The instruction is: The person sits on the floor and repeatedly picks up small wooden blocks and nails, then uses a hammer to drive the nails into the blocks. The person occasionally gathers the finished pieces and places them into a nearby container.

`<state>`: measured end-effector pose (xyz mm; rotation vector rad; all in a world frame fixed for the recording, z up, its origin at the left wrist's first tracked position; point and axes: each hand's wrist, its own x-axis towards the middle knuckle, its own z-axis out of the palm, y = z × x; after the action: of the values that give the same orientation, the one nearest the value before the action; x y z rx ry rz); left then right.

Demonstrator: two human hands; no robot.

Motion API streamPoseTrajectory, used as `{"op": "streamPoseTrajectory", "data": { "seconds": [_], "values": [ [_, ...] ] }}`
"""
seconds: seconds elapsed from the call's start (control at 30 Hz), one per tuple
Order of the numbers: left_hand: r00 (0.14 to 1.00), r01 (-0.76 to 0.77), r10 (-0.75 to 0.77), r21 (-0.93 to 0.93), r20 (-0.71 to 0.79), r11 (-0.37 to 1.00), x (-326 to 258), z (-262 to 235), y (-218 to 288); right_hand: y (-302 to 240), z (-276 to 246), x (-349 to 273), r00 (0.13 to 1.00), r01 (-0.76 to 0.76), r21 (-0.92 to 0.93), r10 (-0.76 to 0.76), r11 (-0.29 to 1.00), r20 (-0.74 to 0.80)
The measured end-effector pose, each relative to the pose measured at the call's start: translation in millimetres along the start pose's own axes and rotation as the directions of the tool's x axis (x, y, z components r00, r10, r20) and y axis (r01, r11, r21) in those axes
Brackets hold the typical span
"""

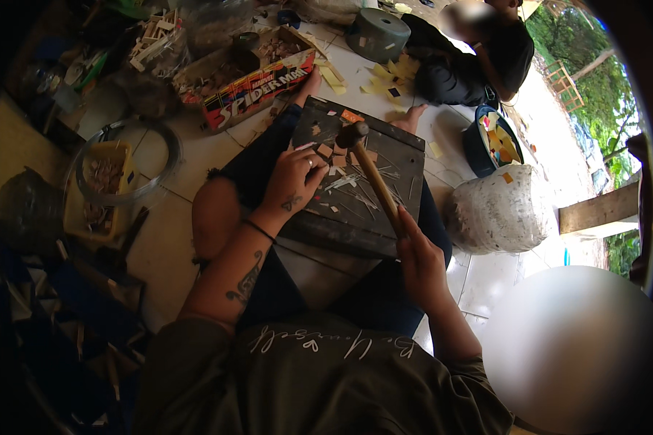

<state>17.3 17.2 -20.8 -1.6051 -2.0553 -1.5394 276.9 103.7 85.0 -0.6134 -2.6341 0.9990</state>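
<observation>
- The dark board lies across the person's lap area; on its upper half sit small tan squares, with thin sticks scattered over its middle.
- The right hand, at the board's right edge, is closed around the handle of a hammer; its head is above the squares, and whether it touches anything is unclear.
- The left hand is at the board's left side, fingers drawn together close to the squares; I cannot tell what they grip.
- Done: I judge the work under way, with squares laid out, but no joined piece can be made out on the board.
- Left: the squares and sticks look loose, so much seems unfinished; left of the board, a yellow bin holds many brown pieces.
</observation>
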Motion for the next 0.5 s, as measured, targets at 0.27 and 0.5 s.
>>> {"op": "streamPoseTrajectory", "data": {
  "seconds": [0.27, 0.5],
  "values": [
    [1.000, -0.010, 0.010, -0.015, -0.015, 1.000, 1.0, -0.4, 0.8, 3.3, 3.8, 1.2, 0.999, 0.019, -0.001, -0.019, 1.000, -0.036],
    [1.000, -0.019, 0.019, -0.021, 0.005, 1.000, 0.7, 0.8, -4.1, 2.5, 1.3, 4.2, 0.999, -0.034, -0.010, 0.034, 0.999, -0.007]
  ]
}}
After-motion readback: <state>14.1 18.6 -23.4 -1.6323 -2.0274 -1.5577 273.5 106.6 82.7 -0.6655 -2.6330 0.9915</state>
